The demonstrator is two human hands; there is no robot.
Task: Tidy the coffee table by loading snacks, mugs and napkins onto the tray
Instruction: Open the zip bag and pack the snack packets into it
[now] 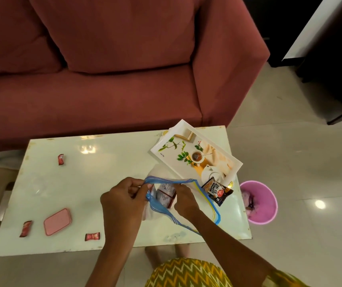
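Note:
A clear zip bag (188,216) with blue and yellow seal strips is held over the table's middle right. My left hand (124,198) pinches its blue rim on the left; my right hand (184,198) grips the rim on the right. Inside the bag I see a patterned packet (164,194). A white tray (188,141) with a printed tea picture lies tilted at the table's far right. A salted peanuts packet (217,190) rests across the tray's near corner. Three red candy wrappers lie at the far left (60,159), near left (26,228) and front (92,236).
A pink lidded box (57,221) sits on the glossy white coffee table (95,183). A maroon sofa (103,69) stands behind the table. A pink bin (259,201) stands on the tiled floor to the right. My feet show under the table's front edge.

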